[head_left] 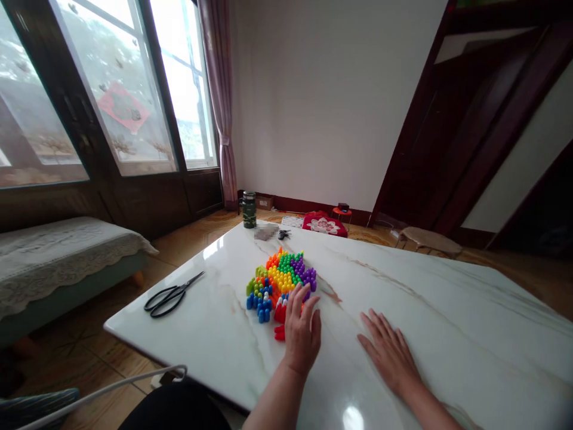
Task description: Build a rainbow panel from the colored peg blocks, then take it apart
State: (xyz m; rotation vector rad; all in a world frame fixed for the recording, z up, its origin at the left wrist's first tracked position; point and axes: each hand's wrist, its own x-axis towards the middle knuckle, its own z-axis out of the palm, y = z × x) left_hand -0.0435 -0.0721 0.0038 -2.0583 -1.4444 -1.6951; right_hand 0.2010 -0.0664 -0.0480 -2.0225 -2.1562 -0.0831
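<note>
A cluster of small rounded plastic pieces (282,278) in orange, yellow, green, purple, blue, white and red lies on the white marble-patterned table (425,304). At its near right edge is my left hand (302,325), over the red pieces, with its fingers bent and partly spread. What its fingertips touch is hidden. Two red pieces (280,332) show just left of that hand. My right hand (388,349) rests palm down on the tabletop to the right, fingers stretched out, holding nothing.
Black-handled scissors (168,298) lie near the table's left edge. A camouflage-patterned bottle (249,210), a blurred pale item (266,232) and a small dark object (283,234) stand at the far corner. A white cable (111,385) runs at the lower left.
</note>
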